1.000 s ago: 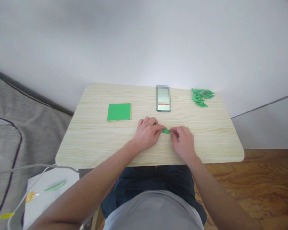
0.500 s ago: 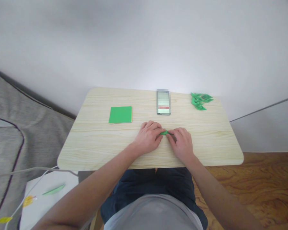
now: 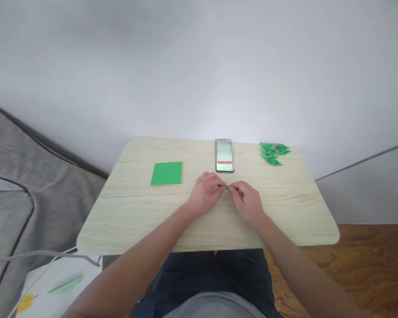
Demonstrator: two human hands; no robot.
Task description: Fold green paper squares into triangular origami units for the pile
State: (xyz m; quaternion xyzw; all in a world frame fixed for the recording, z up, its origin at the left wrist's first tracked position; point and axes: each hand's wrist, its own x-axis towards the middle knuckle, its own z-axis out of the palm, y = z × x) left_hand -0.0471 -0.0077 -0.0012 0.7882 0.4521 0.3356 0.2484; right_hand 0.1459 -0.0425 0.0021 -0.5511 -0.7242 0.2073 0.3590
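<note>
1. Head view, hands: left hand [image 3: 204, 193] has its fingers pinched on one end of the small green paper [image 3: 224, 187]; right hand [image 3: 247, 201] pinches the other end.
2. Paper sits between the two sets of fingertips, over the middle of the worktop [image 3: 295, 198], just nearer the person than the phone [image 3: 224, 155]. Can't tell if it touches the surface.
3. Change vs half a second ago: less green shows, now a thin dark sliver; looks turned more edge-on. My read: two-handed shaping in progress, but fold state unreadable, fingers cover most of it.
4. Whole worktop sits lower in the picture too; reads as head motion, not things being moved.
5. Rest of layout matches: green paper stack [image 3: 166, 173] left of the hands, folded green pieces [image 3: 273, 153] bunched at far right, both untouched.
</note>
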